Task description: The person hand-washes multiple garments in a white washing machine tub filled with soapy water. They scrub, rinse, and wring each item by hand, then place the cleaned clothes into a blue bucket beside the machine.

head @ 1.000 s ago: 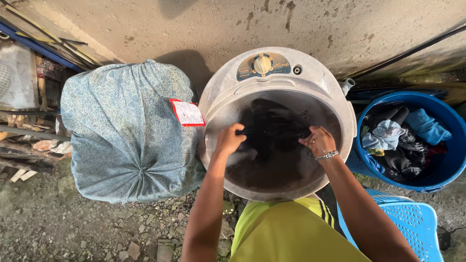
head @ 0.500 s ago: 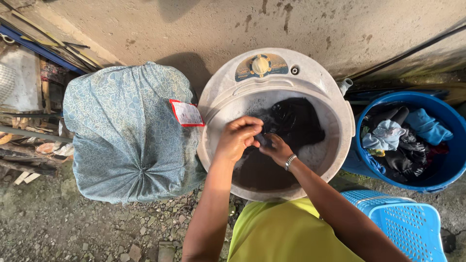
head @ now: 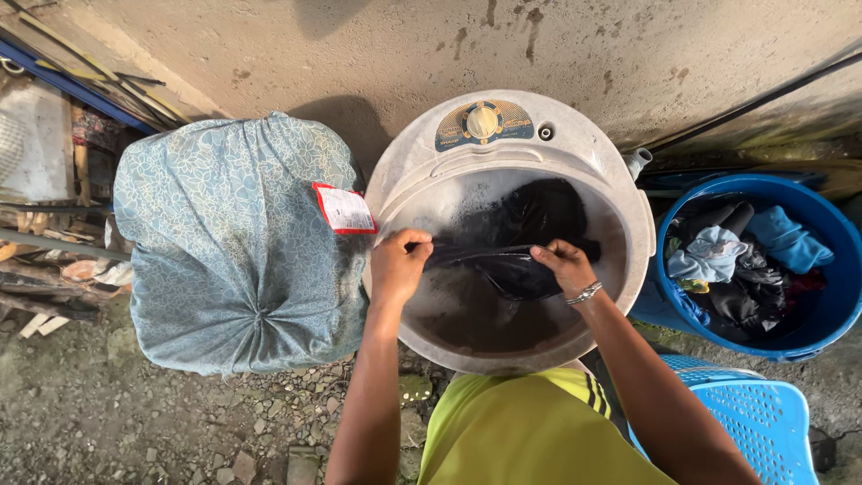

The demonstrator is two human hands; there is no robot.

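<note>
— Hands?
— Left hand [head: 400, 265] and right hand [head: 561, 266] each grip the wet black garment [head: 503, 265], stretched between them.
— Location?
— Over soapy water inside the round washing tub [head: 628, 193], blue basin [head: 831, 314] right.

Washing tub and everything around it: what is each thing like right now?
Washing tub: open, holding murky water.
Dark cloth: wet, stretched between both hands.
Left hand: gripping the cloth.
Right hand: gripping the cloth.
Blue basin: full of clothes.
Covered bundle: wrapped in flowered fabric.
</note>
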